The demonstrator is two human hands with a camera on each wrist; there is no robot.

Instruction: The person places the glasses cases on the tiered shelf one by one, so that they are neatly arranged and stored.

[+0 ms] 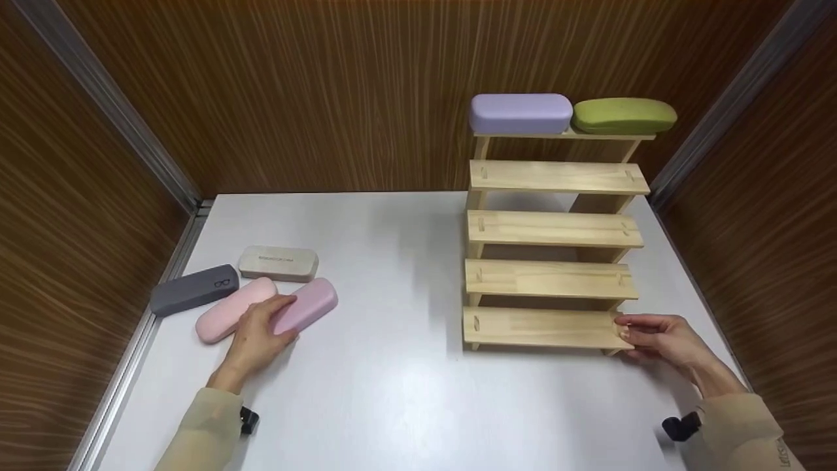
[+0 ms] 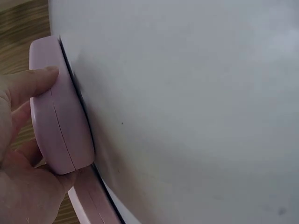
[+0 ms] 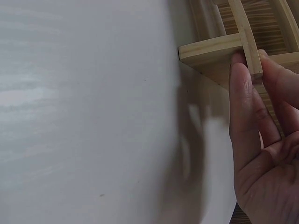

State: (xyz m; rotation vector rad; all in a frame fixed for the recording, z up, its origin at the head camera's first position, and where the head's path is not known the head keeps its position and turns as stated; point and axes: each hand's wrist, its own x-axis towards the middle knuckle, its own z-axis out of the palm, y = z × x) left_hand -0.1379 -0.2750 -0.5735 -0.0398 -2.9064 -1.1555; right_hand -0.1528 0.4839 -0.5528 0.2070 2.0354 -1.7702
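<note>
My left hand (image 1: pixel 257 337) grips a mauve-pink glasses case (image 1: pixel 310 304) near its lower end, thumb on one side and fingers on the other. In the left wrist view the thumb presses the side of that case (image 2: pixel 63 112). Right beside it lies a paler pink glasses case (image 1: pixel 229 313), partly covered by the hand. At the right end of the lowest step of a wooden tiered shelf (image 1: pixel 543 327), my right hand (image 1: pixel 667 343) pinches the board's corner. The right wrist view shows thumb and fingers on either side of the board's end (image 3: pixel 252 60).
A dark grey case (image 1: pixel 189 291) with a glasses mark and a beige case (image 1: pixel 278 263) lie behind the pink ones. On the shelf's top step sit a lilac case (image 1: pixel 520 114) and a green case (image 1: pixel 624 116). Wood-grain walls (image 1: pixel 327 98) enclose the white table (image 1: pixel 392 392).
</note>
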